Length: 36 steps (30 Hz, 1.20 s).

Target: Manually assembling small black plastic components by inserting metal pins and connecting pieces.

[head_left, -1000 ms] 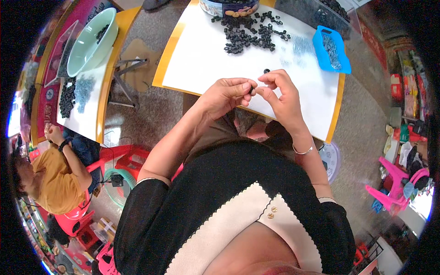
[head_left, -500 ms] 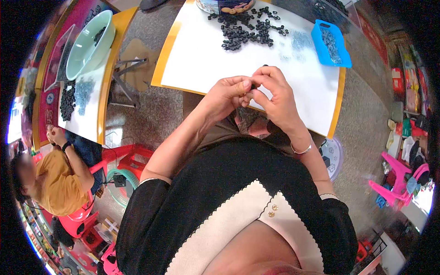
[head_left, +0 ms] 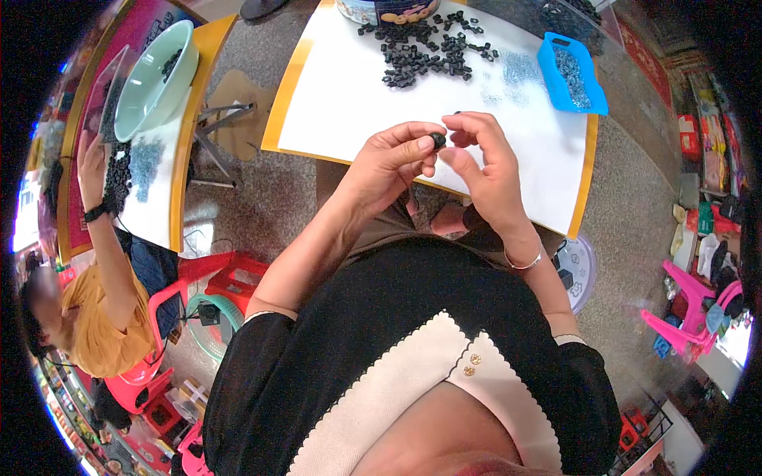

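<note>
Between the thumb and fingers of my left hand [head_left: 397,163] is a small black plastic piece [head_left: 437,140], pinched over the near edge of the white-topped table [head_left: 349,103]. My right hand [head_left: 490,170] is just to the right of it, thumb and fingers apart, with nothing visible between them. Its fingertips come close to the piece; whether they touch it I cannot tell. Further back lies a loose pile of similar small black pieces [head_left: 429,55]. A scatter of tiny clear bits [head_left: 520,67] lies to the right of that pile.
A blue tray [head_left: 559,91] of tiny clear bits sits at the table's right edge, and a printed tub [head_left: 389,11] at the back. Leftward, a person in a mustard top [head_left: 107,317] reaches over another table with a pale green basin [head_left: 131,119] and black pieces.
My right hand has drawn slightly right, its thumb and fingers parting from my left fingers. More of the black piece now shows. The co-worker's arm has stretched out toward the far side.
</note>
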Each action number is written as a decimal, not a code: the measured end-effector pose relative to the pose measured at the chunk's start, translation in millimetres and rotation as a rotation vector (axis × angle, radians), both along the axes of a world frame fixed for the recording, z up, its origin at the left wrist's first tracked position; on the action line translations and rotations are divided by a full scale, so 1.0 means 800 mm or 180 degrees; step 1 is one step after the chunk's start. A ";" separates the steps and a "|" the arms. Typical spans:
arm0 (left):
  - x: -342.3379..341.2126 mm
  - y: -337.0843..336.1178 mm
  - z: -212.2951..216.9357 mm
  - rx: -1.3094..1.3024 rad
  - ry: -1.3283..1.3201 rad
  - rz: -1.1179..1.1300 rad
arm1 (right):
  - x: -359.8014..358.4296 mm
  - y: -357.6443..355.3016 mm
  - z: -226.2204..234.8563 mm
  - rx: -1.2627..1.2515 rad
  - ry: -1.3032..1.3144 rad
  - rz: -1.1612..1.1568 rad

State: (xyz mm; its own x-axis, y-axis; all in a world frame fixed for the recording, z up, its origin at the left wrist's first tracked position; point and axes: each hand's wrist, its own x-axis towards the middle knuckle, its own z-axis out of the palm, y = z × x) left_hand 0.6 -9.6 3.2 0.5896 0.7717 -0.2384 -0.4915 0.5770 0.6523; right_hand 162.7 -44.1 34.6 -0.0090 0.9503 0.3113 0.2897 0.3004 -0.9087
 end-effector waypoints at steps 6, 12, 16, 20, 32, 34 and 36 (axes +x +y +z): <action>0.002 -0.002 0.012 0.0235 0.0380 0.0014 | 0.008 -0.001 0.001 0.0305 -0.0523 0.0016; 0.002 -0.009 0.022 0.0478 0.0871 -0.0251 | 0.005 -0.002 0.002 0.0399 -0.0551 -0.0194; 0.000 -0.002 0.012 0.0932 0.1347 -0.0560 | 0.004 -0.004 -0.005 0.1056 -0.1266 -0.0268; -0.004 0.006 0.015 0.0859 0.1198 -0.0861 | 0.008 -0.001 0.000 0.0974 -0.1401 0.0087; 0.001 0.006 0.025 0.1199 0.0738 -0.1158 | 0.010 -0.011 0.008 0.0241 -0.0389 0.0297; 0.002 0.006 0.030 0.1404 0.0886 -0.1161 | 0.013 -0.012 0.010 0.0346 -0.0465 0.0389; 0.003 0.006 0.028 0.1536 0.0985 -0.1093 | 0.016 -0.012 0.014 0.0428 -0.0541 0.0497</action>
State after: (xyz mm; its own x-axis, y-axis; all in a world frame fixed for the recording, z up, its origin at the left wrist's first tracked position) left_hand 3.0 -4.4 25.3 0.7807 0.6150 -0.1111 -0.0806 0.2753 0.9580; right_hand 175.8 -53.7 45.7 -0.2150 0.8835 0.4161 0.3755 0.4681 -0.7999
